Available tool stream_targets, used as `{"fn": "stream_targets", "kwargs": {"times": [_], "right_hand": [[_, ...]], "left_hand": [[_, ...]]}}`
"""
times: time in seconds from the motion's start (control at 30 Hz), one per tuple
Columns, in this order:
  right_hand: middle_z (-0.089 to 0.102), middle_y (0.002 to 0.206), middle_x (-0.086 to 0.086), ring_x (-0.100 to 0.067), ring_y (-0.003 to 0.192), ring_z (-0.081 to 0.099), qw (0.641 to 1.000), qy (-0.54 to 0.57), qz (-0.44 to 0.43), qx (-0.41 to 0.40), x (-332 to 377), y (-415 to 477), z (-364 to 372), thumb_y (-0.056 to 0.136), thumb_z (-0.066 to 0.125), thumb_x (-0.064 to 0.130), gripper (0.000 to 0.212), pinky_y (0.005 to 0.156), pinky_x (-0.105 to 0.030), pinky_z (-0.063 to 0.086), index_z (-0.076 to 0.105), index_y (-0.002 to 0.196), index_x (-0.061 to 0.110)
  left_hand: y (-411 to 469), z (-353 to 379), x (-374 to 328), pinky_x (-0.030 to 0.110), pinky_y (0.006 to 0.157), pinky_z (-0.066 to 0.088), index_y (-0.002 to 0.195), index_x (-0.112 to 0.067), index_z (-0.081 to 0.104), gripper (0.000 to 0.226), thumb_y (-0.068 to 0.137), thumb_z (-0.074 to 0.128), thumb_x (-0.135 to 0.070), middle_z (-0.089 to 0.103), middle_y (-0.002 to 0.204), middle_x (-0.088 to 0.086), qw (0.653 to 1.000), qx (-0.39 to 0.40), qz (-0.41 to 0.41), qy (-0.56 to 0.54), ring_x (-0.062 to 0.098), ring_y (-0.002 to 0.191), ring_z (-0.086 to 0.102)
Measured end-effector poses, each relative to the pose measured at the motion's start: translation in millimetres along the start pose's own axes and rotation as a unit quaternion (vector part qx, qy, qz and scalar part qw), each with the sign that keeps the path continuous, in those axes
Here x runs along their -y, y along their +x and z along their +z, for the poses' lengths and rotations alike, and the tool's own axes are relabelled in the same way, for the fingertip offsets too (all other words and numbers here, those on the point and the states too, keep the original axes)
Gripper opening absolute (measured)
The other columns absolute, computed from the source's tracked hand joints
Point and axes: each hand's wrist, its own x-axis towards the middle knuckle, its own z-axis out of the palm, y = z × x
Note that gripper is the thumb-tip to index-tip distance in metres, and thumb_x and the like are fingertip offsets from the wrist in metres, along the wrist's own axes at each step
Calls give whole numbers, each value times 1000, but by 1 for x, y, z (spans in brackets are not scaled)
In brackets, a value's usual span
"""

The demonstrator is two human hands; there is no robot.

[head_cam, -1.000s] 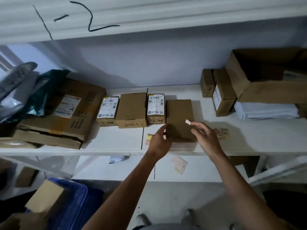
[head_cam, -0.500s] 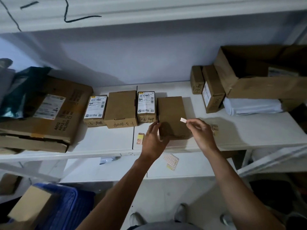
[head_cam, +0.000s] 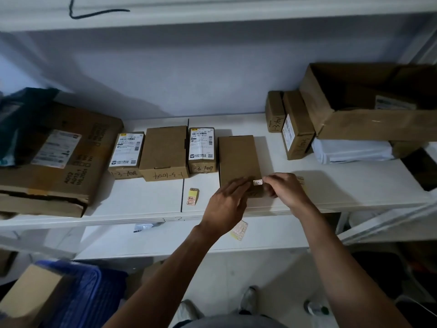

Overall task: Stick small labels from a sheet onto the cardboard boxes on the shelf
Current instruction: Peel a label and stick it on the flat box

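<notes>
- While reaching over the label sheet [head_cam: 240,230], lying just below the front edge of the shelf [head_cam: 142,200] and seemingly on the lower board, leaving it there as the supply for later boxes.
- Resting the left hand [head_cam: 225,204] with its fingers [head_cam: 240,185] straight and flat on the near end of the plain box [head_cam: 238,159], gripping nothing. Judging this a sound brace: pressing down just enough to stop the box sliding back.
- Pinching the small label [head_cam: 257,182] by its right end between thumb and forefinger of the right hand [head_cam: 287,189]. Holding it at the near right corner of the box top, either touching the cardboard or just above it; impossible to tell which.
- Aiming, by this reading, to land the free left end first, then rolling the rest down toward the pinch, so avoiding a crease or a trapped bubble.
- Setting it square to the near edge and fully on the top face, not lapping over the corner, where it would likely peel.
- Releasing the pinch only once most of the label is stuck, then rubbing across it with a flat fingertip.
- Leaving alone the short label strip [head_cam: 192,197] lying on the shelf just left of the box.
- Looking farther back, finding three smaller boxes [head_cam: 163,150] in a row, with handwritten codes on their near faces.
</notes>
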Motion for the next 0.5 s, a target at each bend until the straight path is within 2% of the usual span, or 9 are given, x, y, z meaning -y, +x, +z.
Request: {"fn": "stream_targets", "kwargs": {"times": [0.17,0.37,0.5], "right_hand": [[65,68,-10,-18,58,55,1000,2,12,10,1,2,-7,93,63,10,21,53,-22,46,73,86,-8],[67,67,-8,-15,55,55,1000,-5,17,26,2,0,-10,91,65,12,20,60,-28,46,74,76,5],[68,67,-7,-15,54,56,999,2,19,32,1,-2,-10,89,67,13,18,62,-29,47,75,76,4]], "left_hand": [[-8,15,8,33,111,43,138,-10,58,46,91,59,-9,58,144,5,999,23,14,17,21,137,48],[-14,21,9,43,120,29,146,-10,48,55,92,56,-17,41,157,8,999,24,12,45,23,148,34],[-17,21,13,45,120,29,143,-11,51,53,93,58,-29,39,158,9,997,-12,-70,34,24,148,34]]}}
